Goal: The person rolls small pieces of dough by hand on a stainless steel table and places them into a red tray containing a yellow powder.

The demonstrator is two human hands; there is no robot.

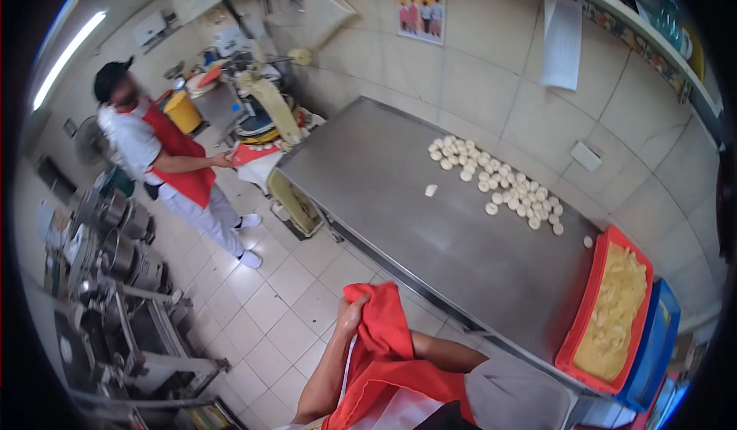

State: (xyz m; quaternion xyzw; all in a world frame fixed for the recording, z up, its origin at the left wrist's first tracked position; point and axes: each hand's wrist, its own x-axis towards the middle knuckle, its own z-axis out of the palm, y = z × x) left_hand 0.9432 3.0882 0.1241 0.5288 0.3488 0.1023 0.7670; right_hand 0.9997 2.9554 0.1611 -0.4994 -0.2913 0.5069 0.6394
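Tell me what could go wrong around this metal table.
Some pale round pieces crowd together, touching, so they might stick. The yellowish mass in the red tub lies uncovered and may dry out or catch stray bits. The red cloth bunched in the left hand has loose folds that could snag.

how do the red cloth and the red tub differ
The red cloth is soft and bunched; the red tub looks stiff and boxy. Your left hand grips the cloth; the tub stands at the end of the table, holding a yellow mass. Both are red.
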